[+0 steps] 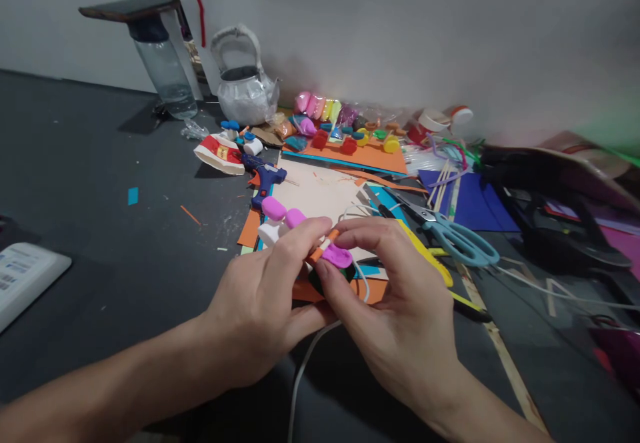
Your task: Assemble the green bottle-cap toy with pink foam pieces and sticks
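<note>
Close together over the table's middle, my left hand (270,296) and my right hand (395,296) both have fingers closed around a small craft piece. Purple clay (337,256) shows between the fingertips, with a narrow orange-and-white strip (324,246) lying across it. Pinkish-purple rounded lumps (274,209) and a white lump (269,233) stick out beyond my left fingers. Something dark green sits beneath the purple part, mostly hidden by my hands. My right thumb and index finger pinch near the strip. How the parts join is hidden.
A blue glue gun (267,179) lies left of a pale sheet (315,196). Scissors (457,236) and a yellow cutter (425,253) rest to the right. Behind stand a kettle (245,96), a water bottle (167,73) and colourful clay packs (325,109). A white cable (300,369) runs below my hands.
</note>
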Demonstrator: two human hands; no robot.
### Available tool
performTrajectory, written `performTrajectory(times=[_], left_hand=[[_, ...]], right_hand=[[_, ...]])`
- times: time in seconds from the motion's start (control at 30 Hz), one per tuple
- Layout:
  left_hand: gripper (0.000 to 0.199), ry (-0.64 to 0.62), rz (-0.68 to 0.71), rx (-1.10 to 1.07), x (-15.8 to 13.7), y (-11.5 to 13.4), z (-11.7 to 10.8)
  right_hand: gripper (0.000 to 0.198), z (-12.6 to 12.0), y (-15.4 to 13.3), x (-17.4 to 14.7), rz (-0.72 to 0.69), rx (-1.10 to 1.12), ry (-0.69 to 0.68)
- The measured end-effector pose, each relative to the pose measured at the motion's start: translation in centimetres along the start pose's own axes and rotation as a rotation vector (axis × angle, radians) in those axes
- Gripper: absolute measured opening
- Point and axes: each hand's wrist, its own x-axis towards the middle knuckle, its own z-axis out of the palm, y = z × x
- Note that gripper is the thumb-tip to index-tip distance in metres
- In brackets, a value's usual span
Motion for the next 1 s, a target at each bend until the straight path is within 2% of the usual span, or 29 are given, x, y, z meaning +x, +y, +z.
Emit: performTrajectory(times=[0.8,1.0], left_hand=[[0.073,-0.006,-0.013,0.046,-0.11,-0.06,0.32],[0.07,0.006,-0.101,-0.049,-0.04,-0.06,0.27]], right_hand=[[0.009,-0.24,0.13,-0.02,0.022,-0.034,-0.051],[0.011,-0.94,0.08,-0.12,0.064,0.003,-0.079]])
